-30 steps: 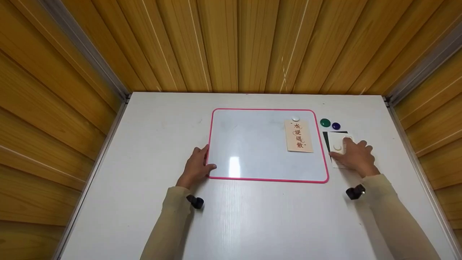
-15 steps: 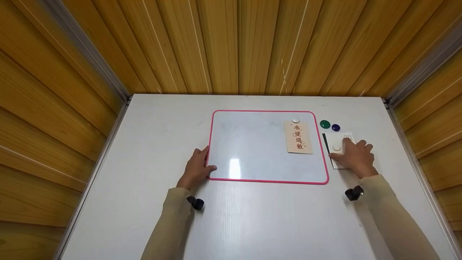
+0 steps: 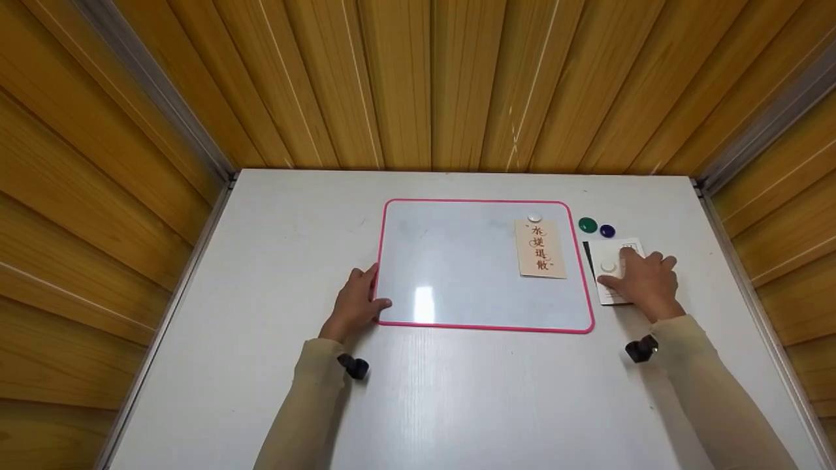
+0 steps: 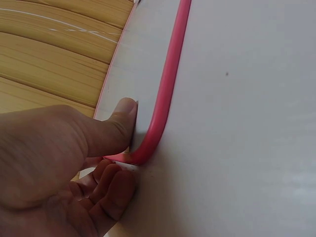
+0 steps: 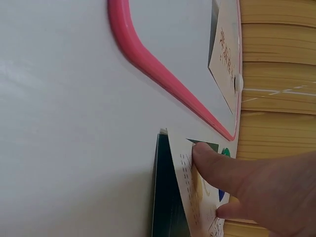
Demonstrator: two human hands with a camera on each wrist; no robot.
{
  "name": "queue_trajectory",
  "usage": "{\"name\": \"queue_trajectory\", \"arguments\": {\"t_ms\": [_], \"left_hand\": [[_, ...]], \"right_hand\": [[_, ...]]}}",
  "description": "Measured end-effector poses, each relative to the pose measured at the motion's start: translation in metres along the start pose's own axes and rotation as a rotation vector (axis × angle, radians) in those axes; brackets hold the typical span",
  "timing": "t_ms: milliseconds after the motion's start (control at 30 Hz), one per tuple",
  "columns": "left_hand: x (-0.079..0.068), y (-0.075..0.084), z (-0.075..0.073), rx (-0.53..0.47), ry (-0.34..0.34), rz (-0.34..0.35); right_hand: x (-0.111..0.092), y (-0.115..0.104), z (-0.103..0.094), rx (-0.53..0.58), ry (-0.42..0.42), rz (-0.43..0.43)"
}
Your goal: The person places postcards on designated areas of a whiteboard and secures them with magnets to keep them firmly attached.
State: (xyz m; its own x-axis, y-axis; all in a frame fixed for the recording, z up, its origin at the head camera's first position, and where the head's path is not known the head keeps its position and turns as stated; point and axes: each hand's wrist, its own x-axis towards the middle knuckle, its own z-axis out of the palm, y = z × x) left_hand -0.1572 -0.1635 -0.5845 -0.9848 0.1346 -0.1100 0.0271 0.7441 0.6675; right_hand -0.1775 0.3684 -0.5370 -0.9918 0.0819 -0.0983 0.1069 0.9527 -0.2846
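A whiteboard [image 3: 457, 261] with a pink frame lies on the white table. My left hand [image 3: 353, 303] grips its lower left corner, thumb on the face and fingers curled under the edge in the left wrist view. Right of the board, my right hand [image 3: 643, 284] pinches a white card [image 3: 609, 254] bearing a pale crescent print, thumb at its left side and index finger near its top. A dark card [image 5: 167, 197] lies beneath, partly covered; the white one stands tilted off it in the right wrist view. The hand hides the card's right part.
A cream card [image 3: 540, 258] with red characters is on the board's right side, under a white round magnet [image 3: 535, 218]. Green [image 3: 588, 225] and dark blue [image 3: 607, 231] round pieces lie beyond the right hand. Wooden panels [image 3: 431, 85] enclose the table's back and sides.
The white card has shifted and turned a little over the dark one, which now shows only as a narrow strip at the left. My left hand has stayed on the board's corner.
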Motion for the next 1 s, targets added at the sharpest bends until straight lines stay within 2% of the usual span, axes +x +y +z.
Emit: {"name": "queue_trajectory", "arguments": {"t_ms": [267,433,767,1000], "left_hand": [[0.000,0.001,-0.001,0.012,0.002,0.012],[0.000,0.003,-0.001,0.005,-0.002,-0.012],[0.000,0.005,-0.001,0.003,-0.011,-0.017],[0.000,0.003,-0.001,0.011,-0.003,-0.006]], "right_hand": [[0.002,-0.003,-0.013,0.011,-0.011,-0.004],[0.003,-0.004,-0.021,0.040,-0.003,-0.011],[0.002,-0.004,-0.028,0.070,-0.018,-0.022],[0.002,-0.008,-0.034,0.129,-0.033,-0.009]]}}
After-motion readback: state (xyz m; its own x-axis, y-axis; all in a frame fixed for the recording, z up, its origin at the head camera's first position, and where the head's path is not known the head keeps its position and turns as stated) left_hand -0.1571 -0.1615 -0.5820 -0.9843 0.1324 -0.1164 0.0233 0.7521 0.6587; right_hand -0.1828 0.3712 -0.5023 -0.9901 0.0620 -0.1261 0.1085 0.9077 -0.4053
